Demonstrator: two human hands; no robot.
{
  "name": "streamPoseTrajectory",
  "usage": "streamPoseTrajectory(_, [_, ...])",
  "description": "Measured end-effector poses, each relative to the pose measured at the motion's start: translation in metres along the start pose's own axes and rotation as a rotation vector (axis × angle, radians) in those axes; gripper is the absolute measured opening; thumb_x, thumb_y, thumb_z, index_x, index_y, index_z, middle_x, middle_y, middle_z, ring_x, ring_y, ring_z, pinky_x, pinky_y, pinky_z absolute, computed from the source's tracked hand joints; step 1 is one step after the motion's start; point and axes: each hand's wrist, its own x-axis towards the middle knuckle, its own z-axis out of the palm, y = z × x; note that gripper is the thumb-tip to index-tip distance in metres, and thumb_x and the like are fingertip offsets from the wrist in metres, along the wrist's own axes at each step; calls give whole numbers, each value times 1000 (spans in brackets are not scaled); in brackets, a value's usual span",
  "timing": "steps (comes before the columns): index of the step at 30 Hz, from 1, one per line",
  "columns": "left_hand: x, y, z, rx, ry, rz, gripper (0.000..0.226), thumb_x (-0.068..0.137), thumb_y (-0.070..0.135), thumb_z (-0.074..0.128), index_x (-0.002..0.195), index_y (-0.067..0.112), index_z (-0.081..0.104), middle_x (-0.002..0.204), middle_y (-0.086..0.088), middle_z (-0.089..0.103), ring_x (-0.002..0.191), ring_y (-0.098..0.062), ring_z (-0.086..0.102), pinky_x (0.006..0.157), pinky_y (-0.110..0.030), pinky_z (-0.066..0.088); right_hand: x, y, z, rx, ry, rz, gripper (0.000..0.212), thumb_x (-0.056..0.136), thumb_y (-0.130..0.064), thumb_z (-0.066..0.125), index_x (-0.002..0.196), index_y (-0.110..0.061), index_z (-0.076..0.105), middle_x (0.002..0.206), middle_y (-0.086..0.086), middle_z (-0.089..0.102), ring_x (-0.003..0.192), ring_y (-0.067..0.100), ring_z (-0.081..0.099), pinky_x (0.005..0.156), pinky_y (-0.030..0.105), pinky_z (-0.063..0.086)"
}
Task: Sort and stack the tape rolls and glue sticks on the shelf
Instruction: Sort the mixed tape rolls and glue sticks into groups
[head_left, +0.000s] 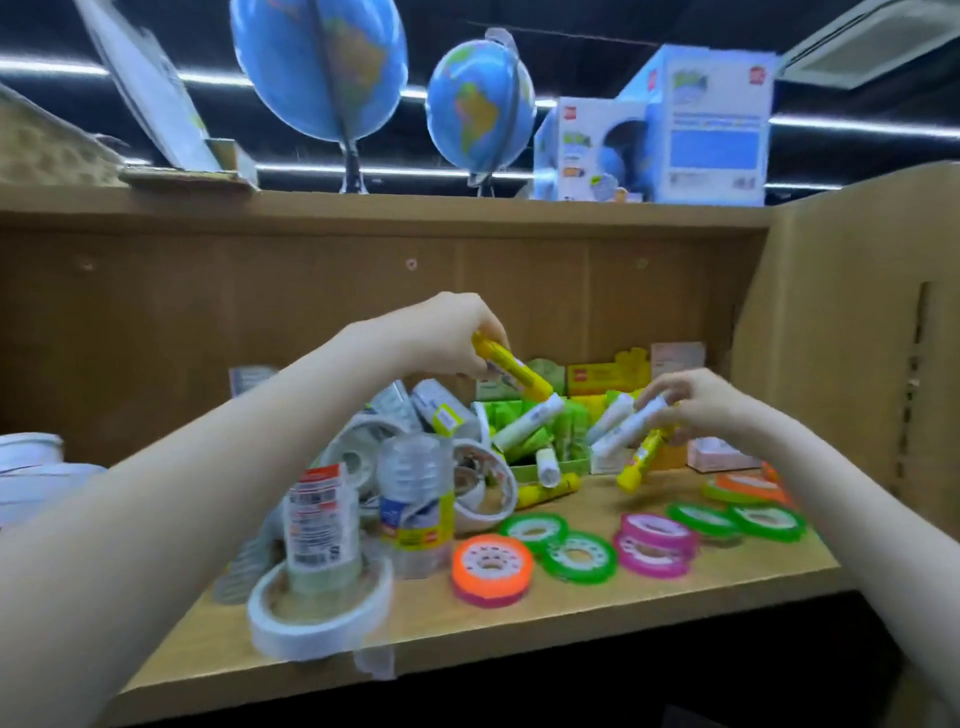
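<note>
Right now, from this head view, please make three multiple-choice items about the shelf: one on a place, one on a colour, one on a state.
1. Where do the globes stand?
A. on top of the shelf unit
B. beside the flat tape rolls
C. on the floor

2. What colour is the glue stick in the left hand?
A. pink
B. yellow
C. blue

3. What is the right hand doing?
A. resting flat on the shelf board
B. hanging idle
C. holding glue sticks

Answers:
1. A: both globes stand above the top board, next to boxes.
2. B: the stick gripped by the left fingers is yellow.
3. C: its fingers curl round white glue sticks above the shelf board.
</note>
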Motion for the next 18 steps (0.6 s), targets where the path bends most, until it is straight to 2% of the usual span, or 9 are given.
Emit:
streamPoseTrajectory(1, [5,12,7,-10,-37,18,14,78,22,68,92,24,69,74,4,61,69,-16,56,64,-25,44,-3,8,3,-28,-55,19,17,83,5,59,84,-11,64,75,13,48,55,15,50,40,17,47])
streamPoseTrajectory(3, [7,41,18,-21,-74,48,14,78,19,67,92,22,69,75,0,58,76,-22,59,65,-30,46,-8,23,9,-44,-58,45,16,85,5,57,85,-10,62,80,13,45,61,18,50,42,17,49])
streamPoseTrajectory(6, [17,77,51,11,-83,43,20,81,14,64,99,19,69,83,-4,59,88,-25,61,62,-28,39,-9,35,6,-102,5,0,15,87,1,56,88,-12,63,85,11,45,74,19,50,61,28,53])
streamPoseTrajectory(8, [23,92,74,-20,-67,25,23,83,7,58,102,12,69,91,-11,65,93,-28,62,62,-29,39,-14,37,-1,-195,-52,-36,16,89,-5,57,102,-12,63,89,0,50,83,17,50,73,29,50])
streamPoseTrajectory(10, [27,103,99,-41,-69,-8,28,83,-1,52,106,8,67,95,-15,63,97,-31,60,66,-32,41,-19,42,-6,-292,-152,-44,28,90,-13,58,118,-13,60,107,-3,55,101,16,51,87,28,43])
streamPoseTrajectory(13, [31,104,128,-35,-85,-28,34,84,-6,49,114,6,61,108,-16,55,104,-34,56,73,-35,43,-24,53,-6,-358,-249,-22,32,90,-20,59,122,-21,57,122,-4,52,118,17,46,91,24,38])
streamPoseTrajectory(15, [30,101,138,-17,-133,-17,33,89,3,50,121,7,55,115,-16,48,110,-35,52,82,-37,44,-23,63,-2,-361,-221,-55,26,89,-20,60,115,-23,60,123,-6,54,119,15,47,91,24,37])
streamPoseTrajectory(18, [25,97,144,103,-328,58,48,97,38,42,140,16,37,136,-15,37,126,-36,33,104,-46,30,-20,71,5,-396,-156,-126,20,89,-20,61,108,-25,61,123,-4,57,106,13,50,87,27,38])
